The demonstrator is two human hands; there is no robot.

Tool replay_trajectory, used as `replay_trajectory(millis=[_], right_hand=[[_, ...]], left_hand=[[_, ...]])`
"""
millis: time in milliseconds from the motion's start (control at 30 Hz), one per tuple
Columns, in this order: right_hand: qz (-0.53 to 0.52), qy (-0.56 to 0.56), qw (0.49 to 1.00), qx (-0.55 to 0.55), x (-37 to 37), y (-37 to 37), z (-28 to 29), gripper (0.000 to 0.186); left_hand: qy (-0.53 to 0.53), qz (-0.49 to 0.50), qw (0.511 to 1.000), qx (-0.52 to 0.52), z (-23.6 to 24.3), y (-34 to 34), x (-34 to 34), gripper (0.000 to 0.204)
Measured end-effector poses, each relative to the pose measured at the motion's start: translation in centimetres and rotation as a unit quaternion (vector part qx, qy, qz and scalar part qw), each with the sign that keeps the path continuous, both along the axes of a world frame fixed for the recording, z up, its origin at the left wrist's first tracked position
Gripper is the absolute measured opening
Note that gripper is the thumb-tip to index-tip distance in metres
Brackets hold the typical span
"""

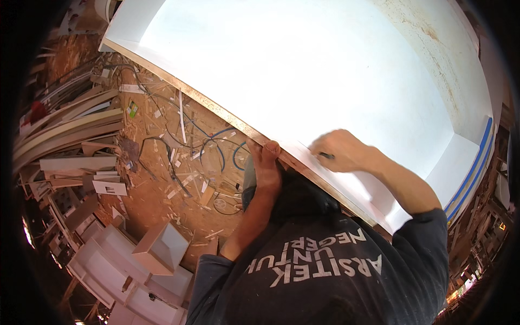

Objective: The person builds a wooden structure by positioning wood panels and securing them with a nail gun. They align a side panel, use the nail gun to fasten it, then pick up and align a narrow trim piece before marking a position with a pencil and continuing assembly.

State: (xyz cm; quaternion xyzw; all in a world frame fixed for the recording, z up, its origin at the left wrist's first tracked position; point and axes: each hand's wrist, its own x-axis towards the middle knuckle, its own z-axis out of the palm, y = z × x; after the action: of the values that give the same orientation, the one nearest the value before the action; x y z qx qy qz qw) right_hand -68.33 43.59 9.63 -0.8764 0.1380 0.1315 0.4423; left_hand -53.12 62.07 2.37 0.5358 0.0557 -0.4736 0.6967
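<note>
A large white box-shaped cabinet (303,70) with low side walls lies before me, its bare wood edge (216,112) running slantwise past my body. My left hand (265,165) grips that edge, with the thumb tip resting at its top. Just to the right, my right hand (342,151) is closed above the white inner surface near the same edge. A small dark object (326,155) shows in its fingers; most of it is hidden, so its kind cannot be made out.
Wood scraps and offcuts litter the brown floor (162,179) at left, crossed by a blue hose (222,157) and dark cables. Stacked boards (76,124) lie farther left. An open box (162,246) stands at lower left. Blue strips (479,157) line the cabinet's right side.
</note>
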Motion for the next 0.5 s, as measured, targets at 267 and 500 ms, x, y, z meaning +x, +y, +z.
replay_trajectory(millis=[267, 500], right_hand=[[-0.184, -0.093, 0.978, 0.014, 8.5, -3.9, 2.4, 0.022], [-0.171, -0.213, 0.962, -0.014, 32.8, -8.5, -0.8, 0.033]], left_hand=[[0.001, -0.057, 0.998, -0.010, 0.3, 0.3, 1.3, 0.068], [-0.144, -0.095, 0.985, 0.002, 4.1, -0.3, 0.7, 0.092]])
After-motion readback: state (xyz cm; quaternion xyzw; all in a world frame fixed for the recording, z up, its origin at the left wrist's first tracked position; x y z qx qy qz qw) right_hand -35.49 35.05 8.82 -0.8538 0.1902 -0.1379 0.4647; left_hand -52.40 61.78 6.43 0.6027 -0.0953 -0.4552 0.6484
